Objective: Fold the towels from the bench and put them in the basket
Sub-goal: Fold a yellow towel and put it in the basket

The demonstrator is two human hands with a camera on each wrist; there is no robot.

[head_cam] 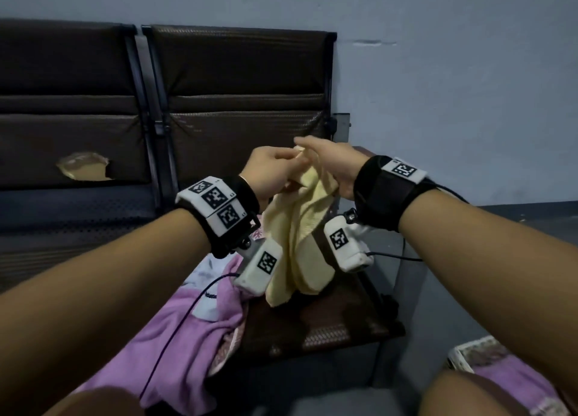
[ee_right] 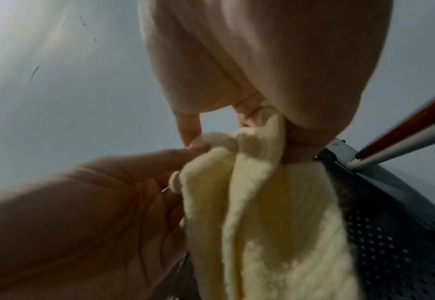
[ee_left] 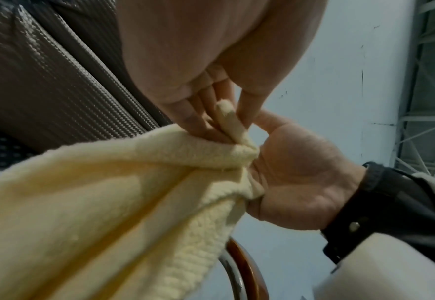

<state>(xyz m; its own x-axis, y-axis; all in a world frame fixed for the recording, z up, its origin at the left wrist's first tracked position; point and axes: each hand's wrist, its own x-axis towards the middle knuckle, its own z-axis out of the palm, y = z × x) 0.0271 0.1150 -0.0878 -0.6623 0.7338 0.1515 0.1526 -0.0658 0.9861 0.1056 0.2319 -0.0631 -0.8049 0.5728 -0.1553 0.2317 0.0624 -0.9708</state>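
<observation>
A pale yellow towel (head_cam: 297, 237) hangs bunched between both hands above the brown bench seat (head_cam: 328, 325). My left hand (head_cam: 281, 165) pinches its top corner, and my right hand (head_cam: 322, 156) grips the same top edge right beside it. In the left wrist view, my left hand (ee_left: 224, 123) holds a rolled corner of the towel (ee_left: 108, 203), with the right hand (ee_left: 295, 178) against the cloth. From the right wrist, the right hand (ee_right: 218, 132) pinches the towel (ee_right: 262, 223) while the left hand (ee_right: 95, 213) holds its edge. A pink towel (head_cam: 187, 337) lies crumpled on the bench at lower left.
A white basket (head_cam: 463, 353) stands on the floor at lower right with pink cloth (head_cam: 516, 384) in it. Brown padded backrests (head_cam: 237, 81) line the grey wall; the left one has a torn hole (head_cam: 84, 168). Thin cables hang from both wrist cameras.
</observation>
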